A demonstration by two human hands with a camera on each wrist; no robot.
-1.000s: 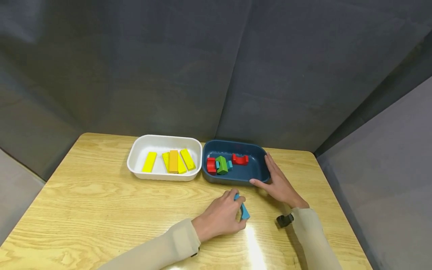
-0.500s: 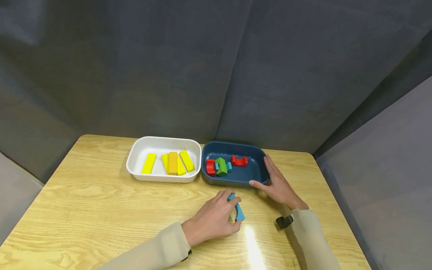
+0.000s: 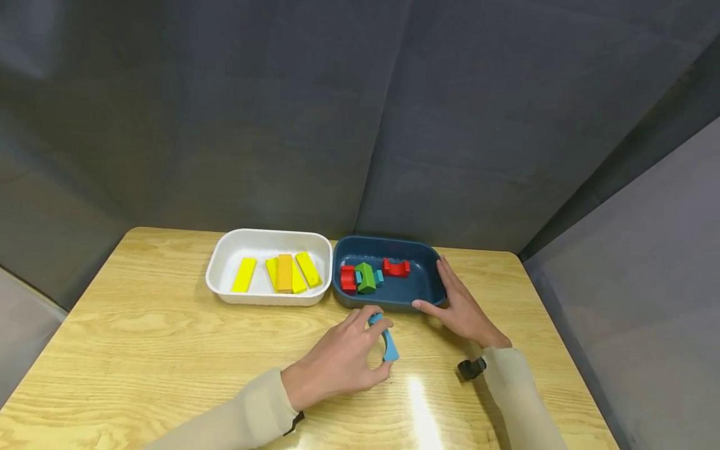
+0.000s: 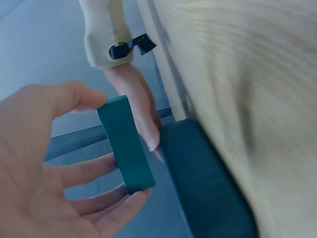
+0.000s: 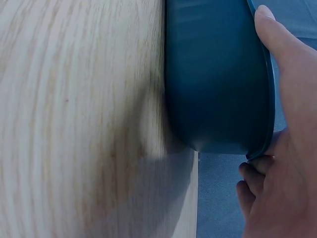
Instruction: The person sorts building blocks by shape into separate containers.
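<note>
My left hand holds a light blue arch block by its ends, in front of the dark blue tray. In the left wrist view the block looks teal, pinched between thumb and fingertips. My right hand rests against the right end of that tray. Its thumb lies on the near rim and its fingers stretch along the end wall. Inside the tray lie a red block, a green block over a small blue piece, and a red arch block.
Left of the dark tray stands a white tray holding several yellow blocks and an orange-yellow block. Both trays sit near the back edge of the wooden table. Grey curtains hang behind and at the sides.
My left hand has shifted left with the blue arch block, and more of the block now shows between its fingers. My right hand has stayed at the dark tray's end.
</note>
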